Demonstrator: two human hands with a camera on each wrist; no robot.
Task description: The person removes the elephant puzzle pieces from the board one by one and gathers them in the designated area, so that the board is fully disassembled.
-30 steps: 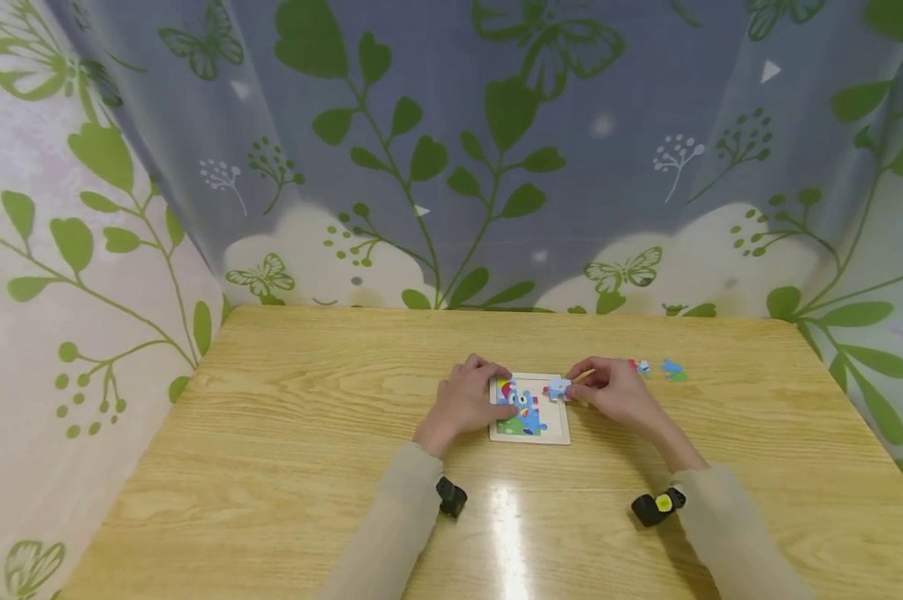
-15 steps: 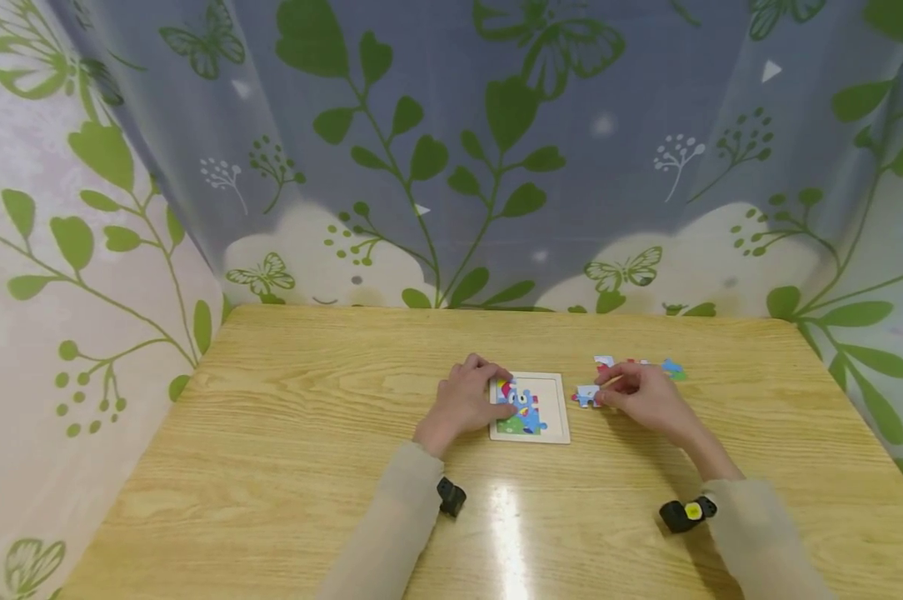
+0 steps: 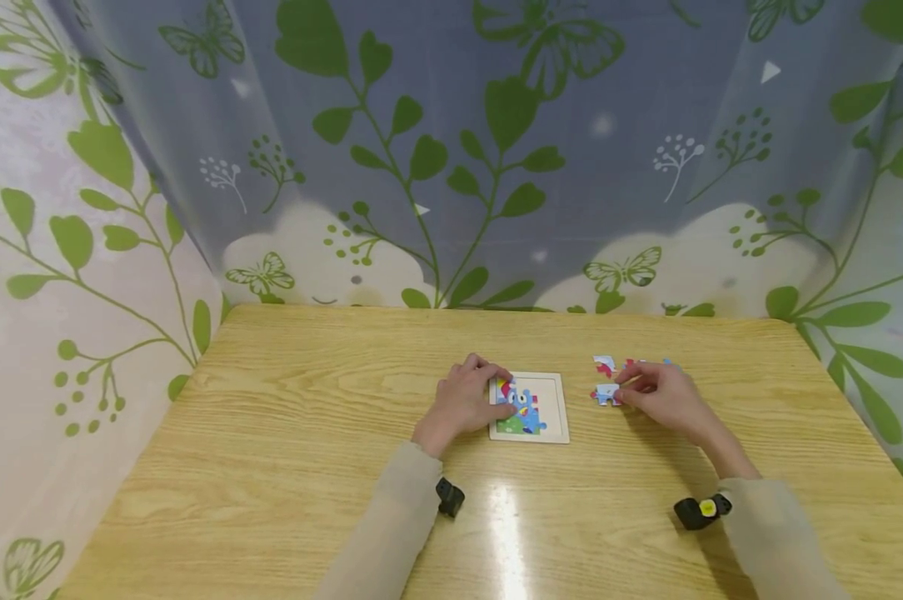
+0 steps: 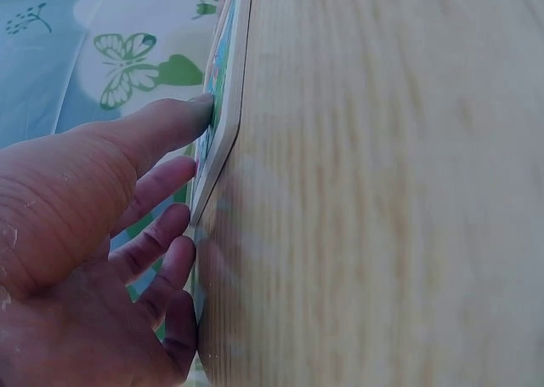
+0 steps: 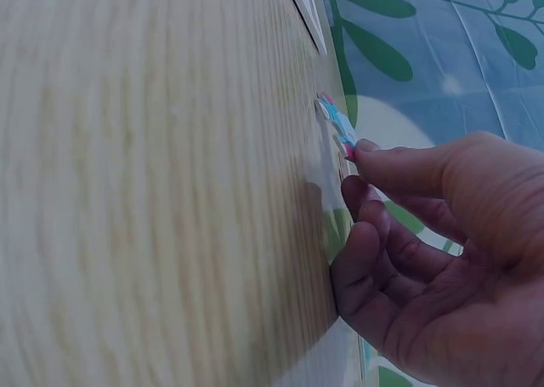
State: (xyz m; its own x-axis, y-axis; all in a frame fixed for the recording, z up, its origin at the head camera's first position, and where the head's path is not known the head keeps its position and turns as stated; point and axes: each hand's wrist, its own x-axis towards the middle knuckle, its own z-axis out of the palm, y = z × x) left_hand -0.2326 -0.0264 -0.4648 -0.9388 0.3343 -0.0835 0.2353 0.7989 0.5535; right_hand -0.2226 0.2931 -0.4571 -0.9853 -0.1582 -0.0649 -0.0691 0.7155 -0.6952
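Note:
In the head view, my left hand (image 3: 468,398) rests at the left side of a square wooden puzzle tray (image 3: 555,435), its thumb on the picture pieces. Fitted pieces (image 3: 525,421) fill the tray's left part with a blue cartoon figure on green; the right part shows bare wood. From the left wrist view, the thumb lies over the tray's face (image 4: 225,119), other fingers loosely bent along its edge. To the right of the tray, my right hand (image 3: 665,400) pinches a light-blue jigsaw piece (image 3: 606,393) between thumb and fingers, close over the table; the right wrist view shows this piece (image 5: 342,130) edge-on.
Just beyond the held piece lies a white-and-red jigsaw piece (image 3: 605,363). Other loose pieces (image 3: 631,363) are partly hidden behind my right hand. The wooden table (image 3: 331,433) reaches back to a patterned curtain (image 3: 451,167).
My right hand has drawn the jigsaw piece away from over the tray's right edge, out to the right beside the loose pieces. The left hand and tray have stayed put.

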